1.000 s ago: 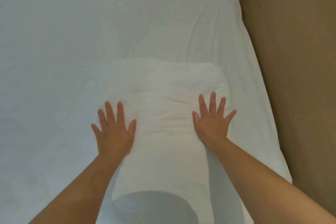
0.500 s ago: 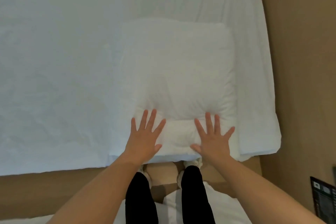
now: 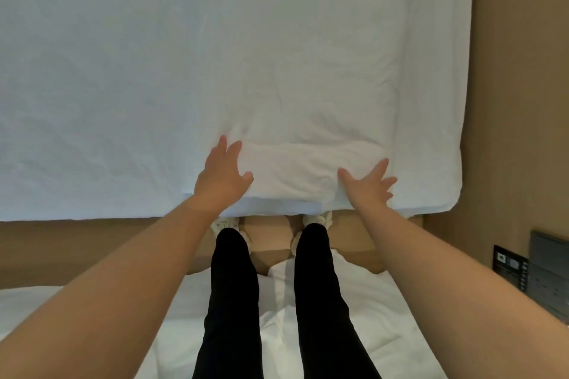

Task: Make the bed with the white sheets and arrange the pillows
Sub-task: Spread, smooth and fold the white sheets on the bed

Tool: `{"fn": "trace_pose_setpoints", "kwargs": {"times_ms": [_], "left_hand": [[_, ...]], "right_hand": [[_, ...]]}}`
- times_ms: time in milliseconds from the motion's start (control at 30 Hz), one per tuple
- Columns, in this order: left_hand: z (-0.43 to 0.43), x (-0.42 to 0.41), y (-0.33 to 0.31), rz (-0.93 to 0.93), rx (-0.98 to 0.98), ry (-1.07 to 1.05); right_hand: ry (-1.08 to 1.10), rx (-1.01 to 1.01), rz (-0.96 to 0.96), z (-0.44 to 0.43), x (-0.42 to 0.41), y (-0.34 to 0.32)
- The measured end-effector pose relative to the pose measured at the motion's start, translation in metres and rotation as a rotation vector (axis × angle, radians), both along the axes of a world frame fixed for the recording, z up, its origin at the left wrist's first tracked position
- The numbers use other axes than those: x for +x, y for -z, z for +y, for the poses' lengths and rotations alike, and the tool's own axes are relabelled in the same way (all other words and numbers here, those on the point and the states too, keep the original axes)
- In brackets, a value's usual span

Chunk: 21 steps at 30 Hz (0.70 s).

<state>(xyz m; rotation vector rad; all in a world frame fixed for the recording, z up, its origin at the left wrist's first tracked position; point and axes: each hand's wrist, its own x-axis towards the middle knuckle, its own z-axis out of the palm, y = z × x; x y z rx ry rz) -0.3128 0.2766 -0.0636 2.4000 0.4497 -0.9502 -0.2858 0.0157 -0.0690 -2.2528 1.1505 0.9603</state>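
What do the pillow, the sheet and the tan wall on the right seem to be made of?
The pillow: matte white woven cloth, likely cotton, soft filling; it puffs and creases. The sheet: similar matte white cloth, finely wrinkled. The wall: smooth tan surface, perhaps laminate; unclear.

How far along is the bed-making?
Done: the white sheet lies spread flat, lightly creased. In hand: one pillow sits near the right end, left hand and right hand open at its near corners. Left: no second pillow shows; more white bedding lies by the legs.
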Motion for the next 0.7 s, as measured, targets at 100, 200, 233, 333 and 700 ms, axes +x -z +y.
{"fn": "trace_pose_setpoints", "kwargs": {"times_ms": [100, 200, 233, 333, 700], "left_hand": [[0.012, -0.011, 0.002, 0.139, -0.082, -0.636], [0.021, -0.021, 0.015, 0.415, -0.366, -1.199], [0.021, -0.023, 0.02, 0.446, -0.452, -1.322], [0.021, -0.022, 0.035, 0.415, -0.632, -1.643], [0.014, -0.037, 0.02, 0.148, -0.766, -1.995]], "right_hand": [[0.759, 0.081, 0.035, -0.01, -0.005, 0.002], [1.224, 0.393, 0.001, -0.019, -0.01, 0.004], [1.297, 0.441, -0.055, -0.022, -0.01, 0.007], [1.358, 0.383, -0.216, -0.024, -0.007, 0.004], [1.349, 0.168, -0.311, -0.054, 0.006, 0.004]]}}
